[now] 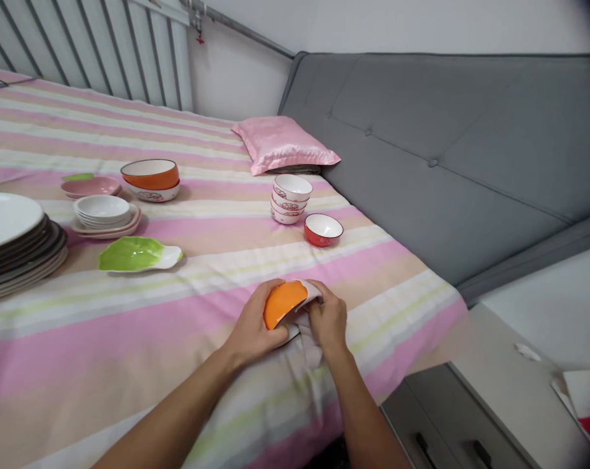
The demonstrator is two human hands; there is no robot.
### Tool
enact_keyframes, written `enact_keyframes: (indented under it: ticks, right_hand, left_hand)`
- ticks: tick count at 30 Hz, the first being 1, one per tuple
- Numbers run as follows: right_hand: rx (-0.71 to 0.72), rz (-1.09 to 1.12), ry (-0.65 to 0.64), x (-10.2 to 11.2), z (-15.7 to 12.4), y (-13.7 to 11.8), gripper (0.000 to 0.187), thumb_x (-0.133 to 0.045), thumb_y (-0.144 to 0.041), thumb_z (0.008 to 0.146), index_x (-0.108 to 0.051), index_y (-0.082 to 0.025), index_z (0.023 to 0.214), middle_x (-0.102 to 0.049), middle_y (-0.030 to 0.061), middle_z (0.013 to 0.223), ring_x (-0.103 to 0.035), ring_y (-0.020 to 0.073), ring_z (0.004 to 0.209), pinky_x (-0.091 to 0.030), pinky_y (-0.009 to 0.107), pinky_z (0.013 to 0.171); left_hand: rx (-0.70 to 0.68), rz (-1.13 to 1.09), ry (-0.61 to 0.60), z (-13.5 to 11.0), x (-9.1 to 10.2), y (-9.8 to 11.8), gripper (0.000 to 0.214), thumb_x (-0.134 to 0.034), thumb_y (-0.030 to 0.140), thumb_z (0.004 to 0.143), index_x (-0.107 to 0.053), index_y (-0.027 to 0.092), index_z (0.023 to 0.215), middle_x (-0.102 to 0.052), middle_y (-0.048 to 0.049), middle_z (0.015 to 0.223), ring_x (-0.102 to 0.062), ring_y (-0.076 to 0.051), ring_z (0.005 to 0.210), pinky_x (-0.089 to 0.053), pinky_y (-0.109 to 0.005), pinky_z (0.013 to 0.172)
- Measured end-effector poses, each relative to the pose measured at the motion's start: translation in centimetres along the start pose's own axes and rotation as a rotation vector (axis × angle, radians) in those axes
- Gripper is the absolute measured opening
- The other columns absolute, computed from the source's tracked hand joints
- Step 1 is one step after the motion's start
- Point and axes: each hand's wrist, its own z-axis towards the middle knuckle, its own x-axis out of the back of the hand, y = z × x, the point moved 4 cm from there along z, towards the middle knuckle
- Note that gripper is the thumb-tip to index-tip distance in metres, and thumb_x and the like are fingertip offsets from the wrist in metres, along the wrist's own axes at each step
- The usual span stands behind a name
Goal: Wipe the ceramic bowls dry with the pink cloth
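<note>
Tilted on its side above the near edge of the bed is a small orange bowl [284,303]. My left hand [256,326] grips it from the left, fingers behind and thumb along the lower rim. At its right side my right hand [328,316] is closed on a pale greyish-pink cloth [310,342], pressing part of it over the rim. The cloth's loose end hangs below, and the bowl's inside is mostly hidden. Beyond the hands sit a red bowl with a white inside [323,229] and a stack of white patterned bowls [290,198].
A striped sheet [202,365] covers the bed. On the left are stacked plates [12,218], a green leaf-shaped dish [133,254], small white dishes [102,210], a pink dish [90,187] and a larger orange bowl [151,174]. A pink pillow [285,142] lies by the grey headboard [432,130].
</note>
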Motion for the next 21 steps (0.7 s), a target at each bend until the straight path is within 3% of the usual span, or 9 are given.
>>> enact_keyframes:
  ticks: [5,10,16,21]
  right_hand:
    - [-0.057,0.136,0.003,-0.3,0.1,0.7,0.041,-0.044,-0.016,0.072,-0.068,-0.023,0.105,-0.074,0.0046,0.091,-0.067,0.0231,0.084,-0.048,0.031,0.077]
    - [-0.108,0.299,0.038,-0.8,0.1,2.3,0.031,-0.049,-0.027,0.076,-0.070,-0.022,0.099,-0.074,0.0039,0.090,-0.066,0.0232,0.085,-0.049,0.032,0.077]
    - [-0.093,0.291,0.071,-0.2,-0.5,1.9,0.034,-0.050,-0.023,0.073,-0.068,-0.022,0.101,-0.073,0.0038,0.088,-0.066,0.0223,0.081,-0.050,0.031,0.074]
    - [-0.020,0.254,0.152,0.9,-1.2,0.6,0.036,-0.051,-0.020,0.070,-0.067,-0.024,0.102,-0.074,0.0018,0.088,-0.066,0.0215,0.082,-0.049,0.029,0.076]
  left_hand:
    - [0.151,-0.088,-0.012,0.1,0.0,-0.6,0.082,-0.062,0.021,0.066,-0.026,0.018,0.139,-0.054,-0.0103,0.124,-0.056,-0.026,0.107,-0.045,-0.042,0.095]
    - [0.154,-0.112,-0.124,0.4,0.1,-1.1,0.071,-0.071,0.023,0.063,-0.045,0.018,0.128,-0.059,-0.0093,0.124,-0.058,-0.028,0.110,-0.047,-0.040,0.095]
    - [-0.001,-0.014,-0.009,0.4,0.2,-0.1,0.067,-0.065,0.016,0.059,-0.049,0.017,0.124,-0.061,-0.0080,0.121,-0.059,-0.027,0.110,-0.048,-0.039,0.095]
    - [-0.185,0.111,0.074,-0.1,0.6,0.7,0.066,-0.065,0.022,0.060,-0.048,0.017,0.123,-0.060,-0.0100,0.125,-0.056,-0.030,0.114,-0.044,-0.042,0.100]
